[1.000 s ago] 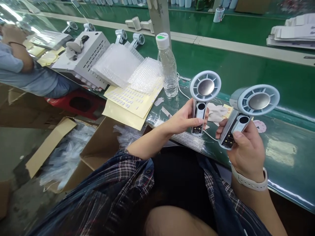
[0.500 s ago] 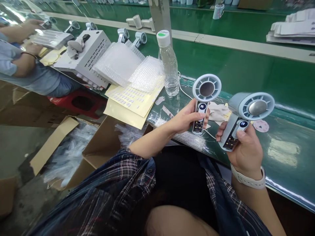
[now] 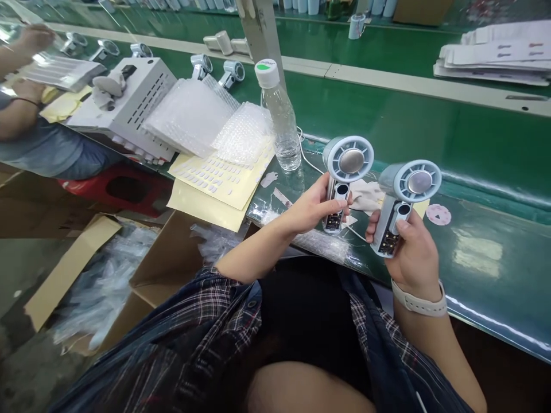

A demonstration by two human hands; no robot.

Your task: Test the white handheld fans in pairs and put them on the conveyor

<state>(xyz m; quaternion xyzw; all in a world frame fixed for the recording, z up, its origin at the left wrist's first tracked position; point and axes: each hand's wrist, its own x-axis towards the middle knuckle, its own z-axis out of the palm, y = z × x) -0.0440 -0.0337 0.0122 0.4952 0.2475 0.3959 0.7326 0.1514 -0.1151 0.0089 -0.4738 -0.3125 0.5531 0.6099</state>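
Below the table's (image 3: 516, 281) near edge, clear plastic pieces (image 3: 114, 287) are heaped in an open carton (image 3: 157, 258). Above that edge, a pale blue handheld fan is gripped in each hand, circuitry exposed and round display dark. The left fan (image 3: 343, 179) is wrapped by the fingers of the left hand (image 3: 316, 206), its front pressed by the thumb; the right fan (image 3: 398, 198) is clasped likewise by the right hand (image 3: 415, 249). The near edge is overhung by yellow label sheets (image 3: 204, 206), on which bubble wrap (image 3: 243, 135) is partly laid, beside a water bottle (image 3: 279, 129). Farther left, a white metal box (image 3: 129, 109) is set. Beyond the rail (image 3: 387, 89), flat white pieces (image 3: 495, 63) are stacked.
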